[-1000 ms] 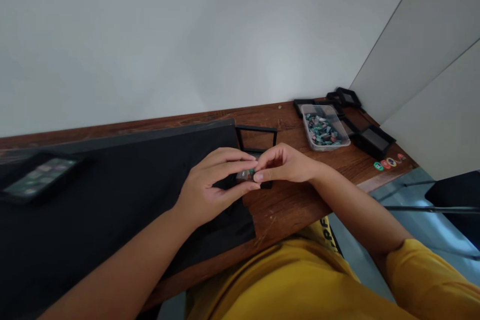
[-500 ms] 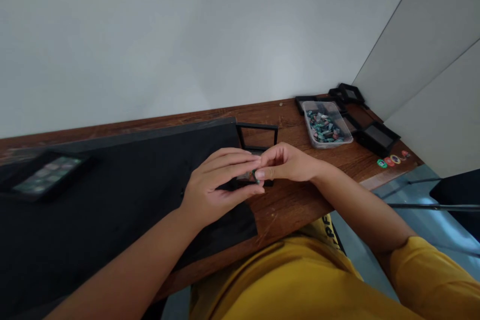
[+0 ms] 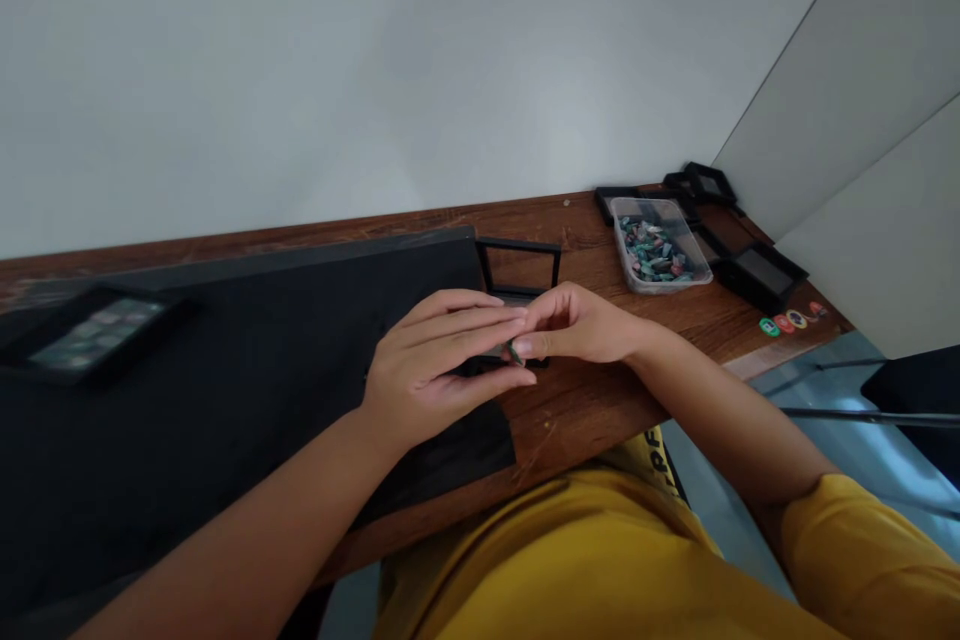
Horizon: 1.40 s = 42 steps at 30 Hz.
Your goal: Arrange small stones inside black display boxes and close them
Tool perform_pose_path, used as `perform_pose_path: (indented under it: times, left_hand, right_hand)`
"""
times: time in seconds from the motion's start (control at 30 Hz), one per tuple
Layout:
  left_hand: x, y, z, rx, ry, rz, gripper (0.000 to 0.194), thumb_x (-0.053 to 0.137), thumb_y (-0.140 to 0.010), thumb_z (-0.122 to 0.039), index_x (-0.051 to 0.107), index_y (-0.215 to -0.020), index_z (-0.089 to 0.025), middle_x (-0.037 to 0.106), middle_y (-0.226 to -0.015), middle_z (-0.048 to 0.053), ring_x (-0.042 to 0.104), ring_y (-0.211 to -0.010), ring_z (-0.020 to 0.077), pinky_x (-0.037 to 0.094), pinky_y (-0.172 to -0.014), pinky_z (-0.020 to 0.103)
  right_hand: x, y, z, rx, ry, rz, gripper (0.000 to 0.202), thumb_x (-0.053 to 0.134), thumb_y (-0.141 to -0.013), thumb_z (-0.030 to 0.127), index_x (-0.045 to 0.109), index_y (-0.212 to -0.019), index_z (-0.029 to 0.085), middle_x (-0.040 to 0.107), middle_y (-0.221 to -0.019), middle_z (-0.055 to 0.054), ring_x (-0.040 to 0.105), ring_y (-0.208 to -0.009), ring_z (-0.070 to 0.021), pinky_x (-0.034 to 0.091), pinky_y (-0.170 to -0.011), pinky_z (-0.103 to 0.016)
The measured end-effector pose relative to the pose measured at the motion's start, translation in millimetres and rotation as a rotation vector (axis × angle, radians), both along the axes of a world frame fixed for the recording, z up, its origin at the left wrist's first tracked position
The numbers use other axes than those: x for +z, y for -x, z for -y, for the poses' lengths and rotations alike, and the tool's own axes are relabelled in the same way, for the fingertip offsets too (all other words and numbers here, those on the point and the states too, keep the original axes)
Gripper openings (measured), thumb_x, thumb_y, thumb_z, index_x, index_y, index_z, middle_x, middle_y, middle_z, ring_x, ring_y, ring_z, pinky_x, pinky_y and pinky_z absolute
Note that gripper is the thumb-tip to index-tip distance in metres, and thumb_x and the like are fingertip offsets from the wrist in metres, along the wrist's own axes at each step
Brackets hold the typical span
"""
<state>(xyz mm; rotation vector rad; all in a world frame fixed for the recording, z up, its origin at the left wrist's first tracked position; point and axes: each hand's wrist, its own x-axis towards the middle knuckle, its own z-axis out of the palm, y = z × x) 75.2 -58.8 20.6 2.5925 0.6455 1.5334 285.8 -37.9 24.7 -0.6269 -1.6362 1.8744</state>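
Observation:
My right hand point(image 3: 576, 325) pinches a small dark green stone point(image 3: 514, 352) between thumb and fingertips. Close against it, my left hand point(image 3: 431, 360) reaches in from the left with fingers stretched out and thumb apart; its fingertips meet the right fingers. Both hands are over a small black display case point(image 3: 519, 244), whose hinged frame stands raised behind them. The hands hide most of the case's lower half, so its contents cannot be made out.
A clear plastic tub point(image 3: 699, 278) of green and pink stones stands to the right. Around it lie several black cases point(image 3: 763, 275). Round stickers point(image 3: 784, 323) mark the table's right end. At left, a filled black case point(image 3: 90, 335) rests on a black mat point(image 3: 285, 320).
The stone has turned slightly in my right fingertips and shows more edge-on. Both hands stay nearly in place while the view shifts a little.

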Motion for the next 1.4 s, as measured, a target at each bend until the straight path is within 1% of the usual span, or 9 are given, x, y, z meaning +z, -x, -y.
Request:
perform_pose_path:
  times: [0.13,0.33,0.53,0.63,0.73,0.83,0.9,1.17,1.4]
  left_hand:
    - [0.9,-0.6,1.8,0.053,-0.022,-0.021,0.035,0.083,-0.089,-0.032,0.073,-0.123,-0.031,0.083,-0.105,0.001,0.077,-0.097,0.0245,0.068,-0.080,0.041]
    - [0.8,1.0,0.6,0.054,-0.081,-0.022,0.043,0.082,-0.090,-0.030,0.068,-0.131,-0.028,0.083,-0.104,0.003,0.078,-0.094,0.0247,0.068,-0.077,0.040]
    - [0.7,4.7,-2.3,0.097,-0.105,-0.010,0.030,0.076,-0.092,-0.034,0.072,-0.121,-0.029,0.084,-0.101,0.001,0.078,-0.092,0.0250,0.067,-0.077,0.042]
    - [-1.0,7.5,-4.7,0.138,-0.048,-0.088,0.020,0.075,-0.092,-0.040,0.076,-0.110,-0.031,0.084,-0.100,0.000,0.079,-0.093,0.0253,0.067,-0.079,0.044]
    - [-5.0,7.8,-6.8,0.187,0.001,-0.169,0.015,0.076,-0.090,-0.042,0.078,-0.101,-0.033,0.084,-0.100,-0.002,0.078,-0.094,0.0259,0.066,-0.083,0.045]
    - [-9.6,3.9,-7.0,0.187,0.020,-0.250,0.013,0.075,-0.090,-0.040,0.079,-0.098,-0.032,0.083,-0.104,0.001,0.076,-0.101,0.0304,0.063,-0.084,0.049]
    - [-11.9,-0.2,-5.7,0.187,0.038,-0.320,0.012,0.073,-0.090,-0.039,0.079,-0.097,-0.031,0.083,-0.107,0.003,0.073,-0.106,0.0335,0.061,-0.085,0.052]
    - [-14.2,-6.7,-2.4,0.258,0.076,-0.444,0.016,0.070,-0.090,-0.037,0.080,-0.095,-0.026,0.080,-0.111,0.009,0.068,-0.115,0.0391,0.055,-0.092,0.057]
    - [-19.6,-1.8,-5.3,0.217,0.162,-0.374,0.019,0.071,-0.087,-0.037,0.082,-0.101,-0.029,0.079,-0.115,0.010,0.066,-0.116,0.0429,0.054,-0.095,0.065]
  right_hand:
    - [1.5,0.8,1.2,-0.011,0.005,-0.001,0.041,0.088,-0.073,0.057,0.079,-0.081,0.017,0.077,-0.083,-0.001,0.065,-0.078,-0.0100,0.054,-0.078,-0.025]
    - [2.2,2.7,2.7,0.014,-0.036,-0.021,0.039,0.084,-0.080,0.054,0.077,-0.080,0.016,0.073,-0.078,0.001,0.061,-0.073,-0.0084,0.053,-0.078,-0.025]
    - [6.2,-3.3,1.8,-0.007,-0.106,0.029,0.037,0.082,-0.083,0.052,0.077,-0.081,0.016,0.074,-0.076,0.000,0.063,-0.072,-0.0098,0.054,-0.076,-0.026]
    - [9.8,-10.8,-2.3,-0.110,-0.170,0.068,0.034,0.083,-0.084,0.049,0.079,-0.084,0.016,0.077,-0.082,-0.003,0.067,-0.076,-0.0120,0.056,-0.078,-0.027]
    - [12.8,-18.7,-7.4,-0.285,-0.238,0.097,0.035,0.083,-0.082,0.051,0.078,-0.084,0.016,0.077,-0.083,-0.004,0.068,-0.077,-0.0138,0.056,-0.077,-0.028]
    - [14.5,-22.9,-10.5,-0.445,-0.313,0.122,0.036,0.082,-0.082,0.052,0.077,-0.083,0.016,0.075,-0.080,-0.003,0.065,-0.075,-0.0132,0.054,-0.074,-0.027]
    - [14.8,-22.7,-10.6,-0.484,-0.338,0.135,0.038,0.082,-0.082,0.054,0.076,-0.083,0.016,0.074,-0.078,-0.003,0.064,-0.074,-0.0130,0.054,-0.072,-0.026]
    - [13.2,-15.7,-6.6,-0.431,-0.357,0.146,0.038,0.081,-0.083,0.054,0.076,-0.085,0.016,0.074,-0.078,-0.004,0.064,-0.073,-0.0138,0.054,-0.068,-0.027]
    - [10.0,-17.8,-8.5,-0.421,-0.340,0.148,0.037,0.082,-0.082,0.051,0.076,-0.090,0.016,0.075,-0.080,-0.003,0.066,-0.073,-0.0139,0.054,-0.069,-0.026]
